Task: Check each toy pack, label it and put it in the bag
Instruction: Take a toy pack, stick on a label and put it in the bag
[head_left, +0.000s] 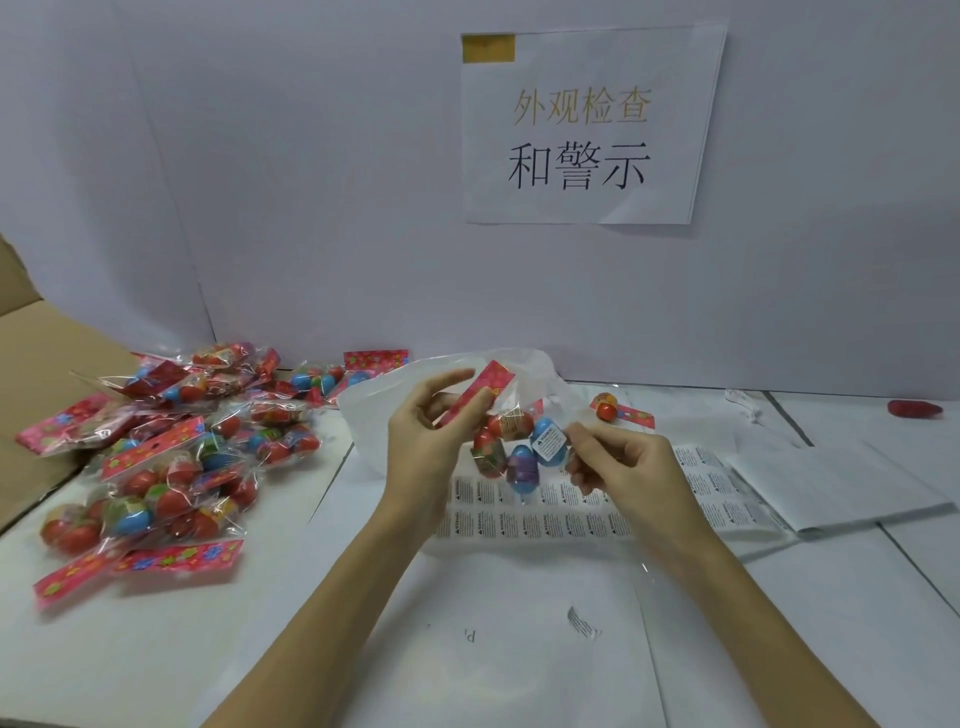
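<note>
The left hand (434, 410) pinches the red header of a toy pack (511, 441) held above the counter (519, 649); a white label sits on it; the right hand's fingers (584, 441), loosely curled, touch its side; bagging probably comes next; the white bag (374, 415) lies just behind; a large pile of packs (166, 457) waits at left.

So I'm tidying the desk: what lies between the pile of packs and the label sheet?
Head view: only bare white table between pile and label sheet.

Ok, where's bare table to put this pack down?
Free: the near table between the toy pack pile and the left hand's forearm, and the far right corner below the red object. Crowded: the pile at left, the label sheets and white bag centre.
</note>
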